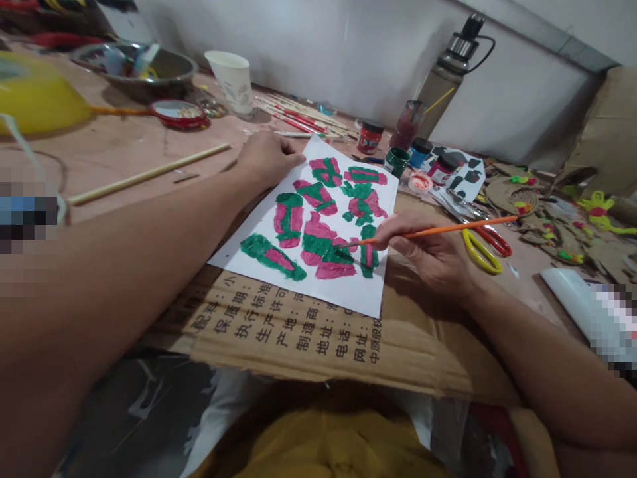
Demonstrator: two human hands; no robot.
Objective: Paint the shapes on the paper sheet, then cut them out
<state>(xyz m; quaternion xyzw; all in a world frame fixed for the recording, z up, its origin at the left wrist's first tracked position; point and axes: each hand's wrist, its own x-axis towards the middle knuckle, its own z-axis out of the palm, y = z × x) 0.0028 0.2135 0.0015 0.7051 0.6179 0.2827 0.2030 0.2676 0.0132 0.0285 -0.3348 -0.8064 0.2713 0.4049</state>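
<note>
A white sheet of paper (pixel 259 226) bearing pink and green painted shapes lies on a flattened cardboard piece (pixel 413 332). My left hand (pixel 266 159) is at the sheet's upper left edge, its fingers curled closed onto the paper's corner. In my right hand (pixel 430 249) is a thin orange paintbrush (pixel 458 228), gripped near its bristle end. The brush tip touches or hovers just over a green patch near the sheet's middle; which one I cannot tell. Beyond the sheet stand an uncapped jar of green paint (pixel 397 161) and a small cap with pinkish-red paint (pixel 421 181).
Behind the jars are a dark cup (pixel 407 123) and a tall bottle (pixel 450 73). Yellow- and red-handled scissors (pixel 482 252) lie right, near cardboard crafts (pixel 527 199). A paper cup (pixel 231 79), metal bowl (pixel 144 70) and wooden stick (pixel 149 174) occupy the left.
</note>
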